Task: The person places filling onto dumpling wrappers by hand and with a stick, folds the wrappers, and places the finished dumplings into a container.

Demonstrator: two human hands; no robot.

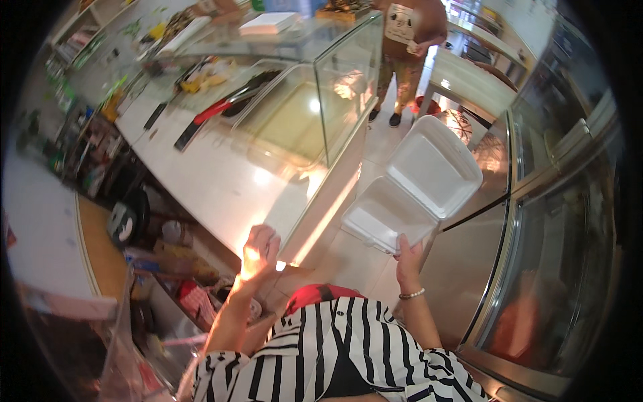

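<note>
My right hand [409,254] grips a white foam clamshell food container [383,206] by its near edge, with the thumb inside the base. The container's lid [432,166] is spread wide, and both halves look bare inside. My left hand [260,248] is at the near corner of the white counter [216,166], its fingers curled and nothing visible in them. Farther along the counter is a shallow rectangular tray [286,120] with a pale yellowish bottom. Left of it lies a utensil with a red and black handle [203,120], its metal end over a dark-filled tray [256,93].
A glass panel [346,85] edges the counter's right side. Steel-framed glass-door cabinets [557,241] line my right. A person in brown [409,55] stands in the aisle beyond, near a table [467,75]. A clear plastic bag [120,336] and a box of goods [201,301] are low at left.
</note>
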